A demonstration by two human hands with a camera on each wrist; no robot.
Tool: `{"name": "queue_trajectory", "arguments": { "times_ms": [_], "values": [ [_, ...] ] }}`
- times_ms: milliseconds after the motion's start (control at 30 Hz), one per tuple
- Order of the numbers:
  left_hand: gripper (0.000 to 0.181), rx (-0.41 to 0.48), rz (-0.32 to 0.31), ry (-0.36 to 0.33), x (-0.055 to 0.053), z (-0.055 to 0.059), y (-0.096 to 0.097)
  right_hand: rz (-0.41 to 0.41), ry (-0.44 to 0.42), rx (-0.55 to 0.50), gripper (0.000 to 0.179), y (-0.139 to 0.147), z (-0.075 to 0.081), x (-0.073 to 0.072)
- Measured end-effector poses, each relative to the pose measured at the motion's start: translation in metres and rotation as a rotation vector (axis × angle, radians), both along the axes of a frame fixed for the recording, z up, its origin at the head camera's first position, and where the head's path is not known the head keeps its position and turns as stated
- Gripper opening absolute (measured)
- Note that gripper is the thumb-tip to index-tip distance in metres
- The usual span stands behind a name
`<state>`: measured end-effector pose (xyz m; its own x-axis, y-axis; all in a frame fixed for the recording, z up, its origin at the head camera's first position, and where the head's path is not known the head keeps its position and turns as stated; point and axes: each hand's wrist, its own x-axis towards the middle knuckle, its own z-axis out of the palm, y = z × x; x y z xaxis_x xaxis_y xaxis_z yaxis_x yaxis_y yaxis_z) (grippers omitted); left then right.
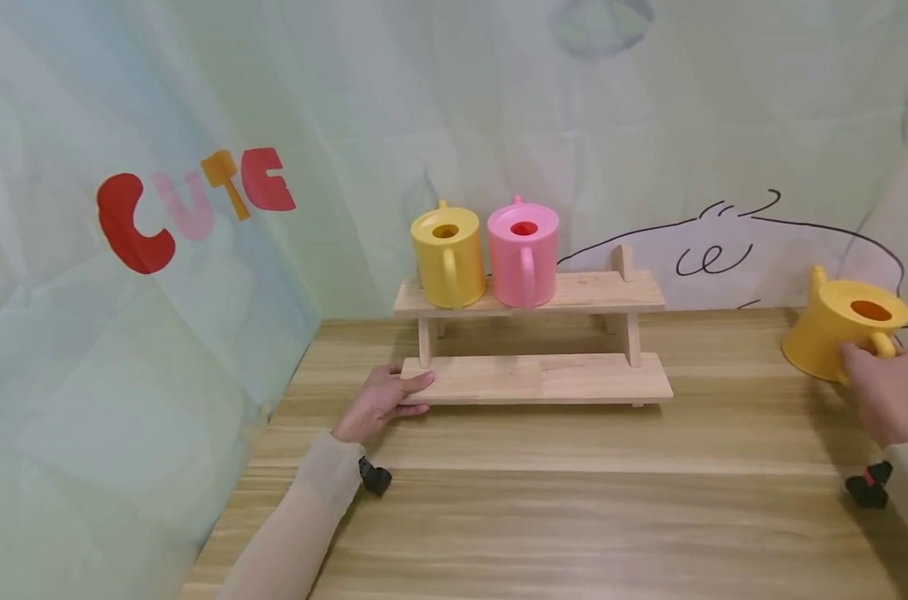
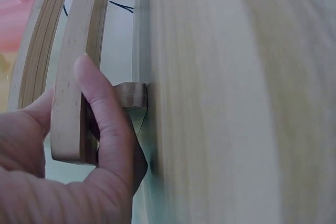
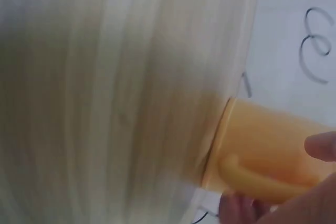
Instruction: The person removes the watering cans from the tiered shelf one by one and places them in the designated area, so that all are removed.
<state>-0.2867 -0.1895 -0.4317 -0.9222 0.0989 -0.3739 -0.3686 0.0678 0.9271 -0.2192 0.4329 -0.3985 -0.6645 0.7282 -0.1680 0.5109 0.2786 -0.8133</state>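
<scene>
My left hand [image 1: 382,404] grips the left end of the lower board of a two-step wooden shelf [image 1: 536,379], thumb on top and fingers beneath. In the left wrist view the thumb and fingers pinch that board end [image 2: 68,135]. At the right, my right hand [image 1: 892,387] holds an orange-yellow watering can [image 1: 821,337] by its handle, its spout pointing away to the back left. The can [image 3: 262,140] is tilted slightly in the head view. On the shelf's upper board stand a yellow watering can [image 1: 461,271] and a pink watering can [image 1: 509,271], side by side, handles toward me.
The shelf stands near the back edge of a wood-grain table [image 1: 544,517]. Behind hangs a pale curtain [image 1: 423,100] with coloured letters on the left and a black line drawing on the right. A dark wrist strap piece [image 1: 374,477] sits at my left cuff.
</scene>
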Motion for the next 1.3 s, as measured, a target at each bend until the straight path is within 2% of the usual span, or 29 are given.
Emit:
{"name": "queue_trajectory", "arguments": {
  "times_ms": [100, 133, 267, 333, 433, 567, 733, 1000, 1133, 1300],
  "values": [
    [0.099, 0.0, -0.007, 0.004, 0.002, -0.001, 0.0, -0.036, 0.017, 0.025, 0.076, -0.016, 0.001, 0.005],
    [0.099, 0.002, -0.01, 0.007, 0.002, -0.001, 0.0, -0.054, 0.029, 0.028, 0.079, -0.023, 0.003, 0.006],
    [0.101, 0.006, -0.013, 0.014, 0.003, -0.001, 0.0, -0.098, 0.136, 0.019, 0.083, -0.053, 0.021, 0.009],
    [0.101, 0.006, -0.007, 0.014, 0.002, -0.001, 0.0, -0.091, 0.193, 0.034, 0.085, -0.069, 0.033, 0.009],
    [0.099, 0.001, -0.004, 0.016, 0.002, 0.0, -0.001, -0.059, 0.284, 0.02, 0.076, -0.098, 0.05, 0.008],
    [0.098, -0.006, 0.0, 0.012, 0.002, 0.0, -0.002, 0.044, 0.362, 0.005, 0.066, -0.136, 0.065, 0.006],
    [0.098, -0.004, 0.003, 0.004, 0.002, -0.001, 0.0, 0.202, 0.42, 0.039, 0.075, -0.181, 0.073, 0.001],
    [0.094, 0.019, 0.017, 0.011, 0.002, -0.001, 0.002, 0.462, 0.561, 0.04, 0.072, -0.247, 0.083, -0.01],
    [0.093, 0.027, 0.027, 0.012, 0.003, -0.001, 0.002, 0.549, 0.597, 0.015, 0.071, -0.275, 0.087, -0.016],
    [0.095, 0.027, 0.022, 0.02, 0.004, -0.001, 0.001, 0.595, 0.592, -0.035, 0.07, -0.299, 0.089, -0.027]
  ]
}}
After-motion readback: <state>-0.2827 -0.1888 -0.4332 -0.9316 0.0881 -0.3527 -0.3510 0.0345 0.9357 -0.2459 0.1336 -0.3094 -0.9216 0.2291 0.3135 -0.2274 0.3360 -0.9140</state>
